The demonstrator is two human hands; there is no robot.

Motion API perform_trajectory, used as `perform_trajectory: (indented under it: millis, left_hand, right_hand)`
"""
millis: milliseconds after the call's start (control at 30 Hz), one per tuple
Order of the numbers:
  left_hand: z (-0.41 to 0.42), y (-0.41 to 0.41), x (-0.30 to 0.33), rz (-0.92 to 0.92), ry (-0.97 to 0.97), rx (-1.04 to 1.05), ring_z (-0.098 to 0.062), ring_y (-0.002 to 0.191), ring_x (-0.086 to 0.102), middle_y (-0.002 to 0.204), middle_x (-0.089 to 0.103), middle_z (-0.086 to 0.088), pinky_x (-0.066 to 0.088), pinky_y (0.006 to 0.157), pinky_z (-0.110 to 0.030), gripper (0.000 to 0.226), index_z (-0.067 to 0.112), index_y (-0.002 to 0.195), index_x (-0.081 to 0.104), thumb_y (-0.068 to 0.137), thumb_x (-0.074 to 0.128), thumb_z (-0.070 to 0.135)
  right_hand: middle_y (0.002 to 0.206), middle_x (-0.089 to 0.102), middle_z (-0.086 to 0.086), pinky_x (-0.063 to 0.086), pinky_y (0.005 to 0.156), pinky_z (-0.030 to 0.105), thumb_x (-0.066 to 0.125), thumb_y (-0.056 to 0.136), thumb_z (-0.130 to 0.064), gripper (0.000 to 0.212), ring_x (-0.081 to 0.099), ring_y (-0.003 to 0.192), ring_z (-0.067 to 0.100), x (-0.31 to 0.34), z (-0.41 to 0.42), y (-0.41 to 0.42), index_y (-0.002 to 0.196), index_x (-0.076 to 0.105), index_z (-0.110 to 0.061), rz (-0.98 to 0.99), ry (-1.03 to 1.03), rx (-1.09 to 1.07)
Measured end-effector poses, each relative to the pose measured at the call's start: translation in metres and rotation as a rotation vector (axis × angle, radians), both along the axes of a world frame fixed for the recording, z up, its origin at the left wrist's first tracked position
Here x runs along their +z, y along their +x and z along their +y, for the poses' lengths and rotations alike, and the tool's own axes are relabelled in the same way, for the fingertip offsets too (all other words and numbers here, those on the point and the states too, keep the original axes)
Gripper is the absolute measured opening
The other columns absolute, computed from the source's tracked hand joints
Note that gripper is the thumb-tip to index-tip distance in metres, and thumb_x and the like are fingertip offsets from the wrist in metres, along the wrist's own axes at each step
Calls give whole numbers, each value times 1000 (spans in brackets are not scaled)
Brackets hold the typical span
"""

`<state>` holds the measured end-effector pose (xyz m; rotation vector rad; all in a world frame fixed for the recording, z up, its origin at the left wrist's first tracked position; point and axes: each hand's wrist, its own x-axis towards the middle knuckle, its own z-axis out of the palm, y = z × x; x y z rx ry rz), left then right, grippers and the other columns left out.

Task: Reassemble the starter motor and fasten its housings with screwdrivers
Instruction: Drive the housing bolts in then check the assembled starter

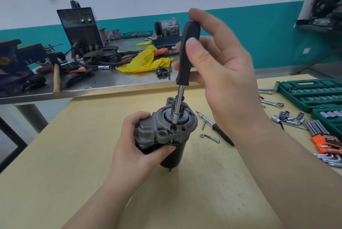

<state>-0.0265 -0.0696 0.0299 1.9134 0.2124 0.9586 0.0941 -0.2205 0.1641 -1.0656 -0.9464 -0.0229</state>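
Note:
The starter motor (166, 128) stands upright on the wooden table (74, 164), grey cast housing on top, black body below. My left hand (137, 141) grips its left side and front. A black-handled screwdriver (187, 58) stands nearly vertical, its chrome shaft and bit set in a screw hole on the housing's front flange. My right hand (222, 65) holds the handle between thumb and fingers, near its top. A second black-handled screwdriver (216, 128), a loose bolt (211, 137) and a small screw (203, 125) lie on the table just right of the motor.
A green socket set case (311, 91), loose sockets (286, 117), a wrench (272, 103) and an orange hex key holder (327, 140) lie at the right. Behind is a steel bench (114, 80) with a welder (81, 27), yellow cloth (144, 60), a hammer (56, 78) and a compressor (167, 26).

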Motion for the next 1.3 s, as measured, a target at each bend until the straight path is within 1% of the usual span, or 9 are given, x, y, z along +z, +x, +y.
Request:
perform_trajectory:
  millis: [133,333,500,733,900,1033,1133,1200,1300]
  left_hand:
    - [0,0,0,3,4,2,1,105,72,119,70,26,51,82,-6,80,55,123,54,55,96,47]
    - [0,0,1,0,6,-2,2,105,72,119,70,26,52,82,-6,80,56,122,54,54,95,46]
    - [0,0,0,-1,11,-3,1,105,71,119,69,26,52,82,-6,80,56,122,54,54,95,46]
    - [0,0,2,-7,15,-10,1,106,71,120,69,26,51,83,-6,80,57,122,54,55,95,45]
    - [1,0,0,-9,8,-12,-1,107,71,121,69,24,52,83,-6,81,56,123,54,54,96,44]
    - [2,0,0,-8,8,-17,0,105,72,120,70,24,53,83,-7,82,54,123,55,54,97,42]
    - [1,0,0,-7,11,-17,0,106,72,120,70,24,52,82,-6,83,55,123,54,53,97,42]
    - [1,0,0,-7,9,-16,0,106,72,120,69,25,52,82,-6,83,56,122,54,53,97,43]
    - [1,0,0,-5,3,-19,1,105,72,118,70,26,52,82,-6,82,57,121,54,52,97,43]
  right_hand:
    - [115,72,20,65,81,44,49,112,-8,38,77,92,33,0,-2,1,146,57,-21,30,-7,38]
    - [97,64,9,66,73,39,70,102,-11,38,69,86,28,0,2,0,136,61,-25,-34,4,-71]
    - [112,71,23,65,82,46,51,109,-12,34,75,93,36,0,0,3,140,61,-21,50,21,51]
    - [98,65,6,66,79,47,67,103,-14,37,70,94,43,-1,2,1,137,62,-28,-8,13,-56]
    - [118,70,25,63,81,42,49,109,-11,39,76,91,32,-2,0,3,146,60,-22,69,30,67]
    - [106,71,11,66,76,44,62,106,-8,38,75,88,36,-1,1,1,141,59,-23,4,16,-2]
    - [94,66,0,65,79,56,71,101,-11,39,70,90,45,-1,3,0,134,62,-29,-31,21,-62]
    - [96,68,4,65,82,55,67,103,-15,36,70,93,42,-2,3,1,136,63,-29,-17,20,-44]
    - [115,69,24,63,80,42,53,109,-15,37,75,90,30,-3,1,2,145,61,-23,53,24,36]
